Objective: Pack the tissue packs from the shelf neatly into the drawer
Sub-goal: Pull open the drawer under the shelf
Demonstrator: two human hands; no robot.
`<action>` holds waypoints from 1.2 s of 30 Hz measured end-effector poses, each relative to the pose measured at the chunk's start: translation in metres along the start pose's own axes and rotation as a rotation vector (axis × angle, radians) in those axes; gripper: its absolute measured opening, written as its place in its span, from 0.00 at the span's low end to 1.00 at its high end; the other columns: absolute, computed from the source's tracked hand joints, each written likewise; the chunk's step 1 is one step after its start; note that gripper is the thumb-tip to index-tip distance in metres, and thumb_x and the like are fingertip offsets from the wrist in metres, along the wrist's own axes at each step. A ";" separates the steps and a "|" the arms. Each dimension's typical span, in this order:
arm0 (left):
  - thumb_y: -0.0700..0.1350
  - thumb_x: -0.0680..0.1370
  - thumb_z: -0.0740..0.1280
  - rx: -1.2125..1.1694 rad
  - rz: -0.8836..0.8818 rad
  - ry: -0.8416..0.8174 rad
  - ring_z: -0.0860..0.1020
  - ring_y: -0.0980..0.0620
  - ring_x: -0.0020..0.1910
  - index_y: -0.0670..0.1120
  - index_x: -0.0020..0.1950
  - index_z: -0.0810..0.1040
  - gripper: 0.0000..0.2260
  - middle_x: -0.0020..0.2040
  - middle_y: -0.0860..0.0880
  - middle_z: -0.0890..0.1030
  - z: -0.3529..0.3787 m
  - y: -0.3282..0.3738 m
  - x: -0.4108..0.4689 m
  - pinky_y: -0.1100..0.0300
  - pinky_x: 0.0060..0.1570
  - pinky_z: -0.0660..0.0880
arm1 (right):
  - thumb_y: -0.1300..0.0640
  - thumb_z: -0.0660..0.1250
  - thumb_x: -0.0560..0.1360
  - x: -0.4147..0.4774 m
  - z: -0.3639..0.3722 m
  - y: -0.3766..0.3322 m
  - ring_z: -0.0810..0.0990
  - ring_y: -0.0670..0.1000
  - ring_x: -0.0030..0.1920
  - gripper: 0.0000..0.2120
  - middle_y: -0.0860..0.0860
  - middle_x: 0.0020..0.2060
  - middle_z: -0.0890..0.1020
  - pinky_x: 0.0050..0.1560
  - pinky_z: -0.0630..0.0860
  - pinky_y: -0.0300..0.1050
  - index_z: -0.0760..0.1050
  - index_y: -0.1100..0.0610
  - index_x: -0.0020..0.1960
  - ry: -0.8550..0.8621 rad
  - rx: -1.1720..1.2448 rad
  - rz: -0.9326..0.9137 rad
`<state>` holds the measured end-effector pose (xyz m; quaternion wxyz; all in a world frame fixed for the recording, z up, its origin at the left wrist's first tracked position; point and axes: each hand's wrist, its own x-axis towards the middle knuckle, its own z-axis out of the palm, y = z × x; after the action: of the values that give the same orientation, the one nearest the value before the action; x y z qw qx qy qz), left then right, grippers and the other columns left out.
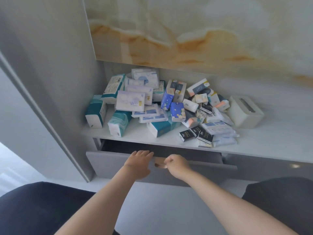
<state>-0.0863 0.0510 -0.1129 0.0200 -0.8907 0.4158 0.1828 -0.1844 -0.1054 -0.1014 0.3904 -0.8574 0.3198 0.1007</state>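
Shelf point(254, 141) w/ tissue packs point(152, 107); L hand point(138, 161) flat on drawer point(110, 161), R hand point(177, 165) grips it

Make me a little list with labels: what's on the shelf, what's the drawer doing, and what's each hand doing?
shelf: white, with a messy pile of tissue packs and a tissue box right of the pile
drawer: grey, open a little
left hand: fingers laid over the drawer's top edge
right hand: fingers curled at the handle
packs in drawer: none visible, inside dark
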 end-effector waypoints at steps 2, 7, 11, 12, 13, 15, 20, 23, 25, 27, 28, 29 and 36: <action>0.51 0.78 0.63 0.010 -0.016 -0.035 0.59 0.46 0.76 0.50 0.80 0.53 0.33 0.78 0.49 0.60 0.003 0.002 -0.006 0.51 0.75 0.54 | 0.57 0.59 0.77 -0.006 -0.015 0.004 0.77 0.52 0.58 0.14 0.47 0.57 0.78 0.58 0.74 0.46 0.78 0.48 0.58 0.078 -0.276 -0.170; 0.53 0.77 0.64 0.016 -0.030 -0.081 0.69 0.46 0.68 0.51 0.74 0.64 0.26 0.68 0.47 0.71 0.003 0.010 -0.016 0.52 0.65 0.65 | 0.59 0.59 0.74 -0.015 -0.019 0.019 0.71 0.57 0.67 0.28 0.51 0.65 0.72 0.64 0.70 0.52 0.65 0.45 0.72 -0.246 -0.672 -0.149; 0.53 0.77 0.65 0.022 -0.041 -0.109 0.70 0.47 0.66 0.52 0.71 0.69 0.23 0.66 0.49 0.73 0.002 0.014 -0.018 0.53 0.62 0.69 | 0.61 0.59 0.74 -0.017 -0.014 0.026 0.75 0.56 0.61 0.24 0.50 0.60 0.75 0.56 0.73 0.47 0.70 0.47 0.68 -0.240 -0.759 -0.258; 0.53 0.76 0.66 0.007 -0.043 -0.118 0.71 0.48 0.66 0.53 0.70 0.71 0.22 0.65 0.51 0.73 0.001 0.014 -0.019 0.54 0.60 0.71 | 0.60 0.60 0.75 -0.018 -0.014 0.027 0.75 0.55 0.61 0.21 0.50 0.59 0.76 0.56 0.74 0.47 0.72 0.47 0.67 -0.244 -0.789 -0.293; 0.53 0.76 0.67 -0.015 -0.047 -0.139 0.73 0.49 0.64 0.54 0.68 0.72 0.21 0.64 0.53 0.75 0.002 0.015 -0.019 0.55 0.59 0.72 | 0.58 0.61 0.76 -0.018 -0.014 0.028 0.76 0.55 0.60 0.19 0.50 0.58 0.77 0.56 0.74 0.48 0.73 0.48 0.65 -0.252 -0.809 -0.322; 0.54 0.74 0.69 -0.068 -0.067 -0.192 0.77 0.52 0.59 0.56 0.63 0.75 0.18 0.61 0.55 0.78 0.005 0.014 -0.021 0.56 0.56 0.75 | 0.55 0.64 0.76 -0.019 -0.013 0.031 0.77 0.56 0.57 0.15 0.51 0.56 0.80 0.55 0.76 0.49 0.77 0.49 0.62 -0.285 -0.804 -0.349; 0.63 0.68 0.71 -0.176 -0.093 -0.274 0.80 0.53 0.51 0.57 0.49 0.79 0.15 0.51 0.57 0.81 0.011 0.018 -0.039 0.54 0.53 0.78 | 0.49 0.74 0.70 -0.021 -0.007 0.042 0.77 0.51 0.51 0.12 0.45 0.48 0.81 0.48 0.76 0.46 0.81 0.49 0.53 -0.399 -0.692 -0.372; 0.61 0.67 0.73 -0.221 -0.117 -0.322 0.79 0.54 0.52 0.55 0.50 0.81 0.15 0.51 0.58 0.80 0.017 0.022 -0.052 0.53 0.56 0.77 | 0.48 0.78 0.66 -0.019 -0.001 0.045 0.80 0.50 0.48 0.12 0.42 0.44 0.81 0.51 0.80 0.48 0.80 0.46 0.46 -0.517 -0.661 -0.329; 0.60 0.67 0.74 -0.230 -0.111 -0.348 0.79 0.53 0.51 0.54 0.49 0.82 0.15 0.50 0.58 0.80 0.019 0.024 -0.058 0.53 0.55 0.78 | 0.48 0.79 0.64 -0.019 0.005 0.043 0.82 0.52 0.49 0.14 0.44 0.46 0.82 0.53 0.81 0.53 0.80 0.47 0.48 -0.611 -0.671 -0.308; 0.59 0.68 0.74 -0.222 -0.101 -0.387 0.79 0.53 0.51 0.53 0.50 0.82 0.15 0.50 0.57 0.80 0.020 0.029 -0.064 0.54 0.55 0.78 | 0.49 0.80 0.64 -0.022 0.011 0.040 0.83 0.52 0.49 0.19 0.46 0.49 0.84 0.51 0.83 0.52 0.82 0.48 0.54 -0.699 -0.687 -0.289; 0.59 0.69 0.74 -0.221 -0.099 -0.397 0.78 0.54 0.51 0.53 0.50 0.83 0.15 0.50 0.57 0.80 0.021 0.031 -0.067 0.55 0.55 0.77 | 0.50 0.80 0.65 -0.025 0.013 0.038 0.84 0.52 0.48 0.20 0.48 0.50 0.84 0.49 0.84 0.50 0.82 0.49 0.56 -0.732 -0.696 -0.273; 0.59 0.69 0.74 -0.225 -0.097 -0.407 0.78 0.54 0.51 0.53 0.49 0.82 0.14 0.51 0.57 0.80 0.023 0.031 -0.070 0.55 0.55 0.77 | 0.50 0.79 0.66 -0.028 0.015 0.036 0.84 0.51 0.46 0.21 0.49 0.50 0.85 0.47 0.84 0.49 0.82 0.50 0.57 -0.758 -0.702 -0.254; 0.62 0.73 0.70 -0.262 -0.087 -0.615 0.77 0.53 0.40 0.45 0.51 0.81 0.20 0.41 0.51 0.79 0.031 0.035 -0.079 0.62 0.45 0.77 | 0.50 0.78 0.70 -0.051 0.028 0.028 0.85 0.53 0.42 0.18 0.46 0.42 0.84 0.47 0.83 0.48 0.83 0.56 0.57 -0.913 -0.681 -0.108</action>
<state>-0.1683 0.0919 -0.1105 0.0376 -0.8056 0.3251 0.4938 -0.2392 -0.0751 -0.1160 0.1952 -0.8195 0.0237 0.5383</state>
